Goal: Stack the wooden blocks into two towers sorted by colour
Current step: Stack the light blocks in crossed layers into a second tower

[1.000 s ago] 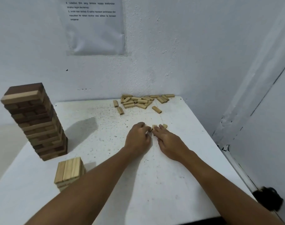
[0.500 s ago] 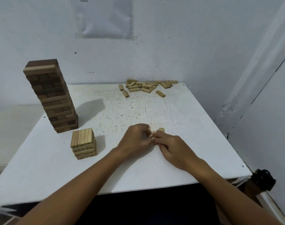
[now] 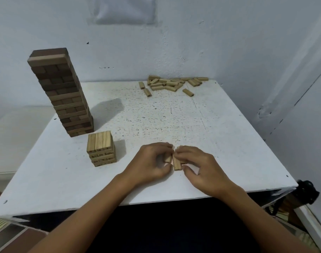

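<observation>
Head view shows both hands meeting at the near middle of the tabletop (image 3: 229, 143), just right of the short stack (image 3: 101, 148), which serves as the landmark. The left hand (image 3: 150, 162) curls round a pale block (image 3: 168, 158), thumb below and fingers over its top. The right hand (image 3: 198, 164) pinches the neighbouring blocks (image 3: 177, 162), fingertips on their far end and thumb by the near end. These blocks lie side by side on the tabletop, long axis running away from the person; how many are in the set cannot be told, since the fingers hide part of it.

The step in hand seems to be squaring a row of pale blocks before it goes onto the short stack. That stack is all pale, a few layers high, its top row of three laid front to back.

Just behind and left of the stack stands the tall tower (image 3: 60, 92), mostly dark with some lighter layers showing, and seeming to lean in this wide-angle view. Far behind and to the right of the stack, against the wall, lies a loose heap of pale blocks (image 3: 171, 84).

The next move probably calls for gripping the row as one, lifting it leftward, turning it crosswise to the stack's top row, and setting it down flush without nudging the tower close by.
</observation>
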### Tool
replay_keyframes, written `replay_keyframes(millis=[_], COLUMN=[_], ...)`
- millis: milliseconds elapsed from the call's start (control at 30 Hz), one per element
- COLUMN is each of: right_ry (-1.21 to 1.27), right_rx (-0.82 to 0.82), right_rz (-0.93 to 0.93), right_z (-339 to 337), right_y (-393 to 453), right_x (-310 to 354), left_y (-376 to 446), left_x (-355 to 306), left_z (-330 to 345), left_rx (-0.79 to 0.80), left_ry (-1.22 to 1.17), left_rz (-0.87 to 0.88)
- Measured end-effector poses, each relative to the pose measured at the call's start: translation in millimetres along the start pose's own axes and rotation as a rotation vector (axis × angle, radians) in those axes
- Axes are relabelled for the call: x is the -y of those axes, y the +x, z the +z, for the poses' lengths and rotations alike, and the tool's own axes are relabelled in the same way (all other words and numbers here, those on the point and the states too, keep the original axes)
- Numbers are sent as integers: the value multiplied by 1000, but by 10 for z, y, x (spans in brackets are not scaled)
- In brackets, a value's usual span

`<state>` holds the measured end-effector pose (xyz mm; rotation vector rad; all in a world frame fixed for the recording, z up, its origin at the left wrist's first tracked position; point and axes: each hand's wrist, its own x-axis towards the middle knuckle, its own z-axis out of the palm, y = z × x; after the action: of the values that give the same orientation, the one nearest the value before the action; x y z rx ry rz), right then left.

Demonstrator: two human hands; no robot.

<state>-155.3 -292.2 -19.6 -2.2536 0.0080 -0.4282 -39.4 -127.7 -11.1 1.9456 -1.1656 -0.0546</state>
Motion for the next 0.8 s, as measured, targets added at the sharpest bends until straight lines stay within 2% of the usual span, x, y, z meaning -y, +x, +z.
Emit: replay_keyframes(millis=[133, 300, 467, 600, 800], right_ry=[-38, -167, -161, -136, -159], right_rx=[59, 163, 129, 85, 105], right_rz=[92, 129, 143, 162, 158], right_z=[-142, -219, -224, -187, -160], right_y=[76, 172, 183, 165, 148], right_x=[1, 7, 56, 58, 27], left_y=[-41, -21, 4, -18, -17], left_x=[-18, -24, 7, -1, -75], left_z=[-12, 15, -11, -8, 44], left_rx=[65, 29, 34, 2, -2], left_ry=[22, 48, 72, 35, 31], left_rz=[-36, -64, -34, -72, -119])
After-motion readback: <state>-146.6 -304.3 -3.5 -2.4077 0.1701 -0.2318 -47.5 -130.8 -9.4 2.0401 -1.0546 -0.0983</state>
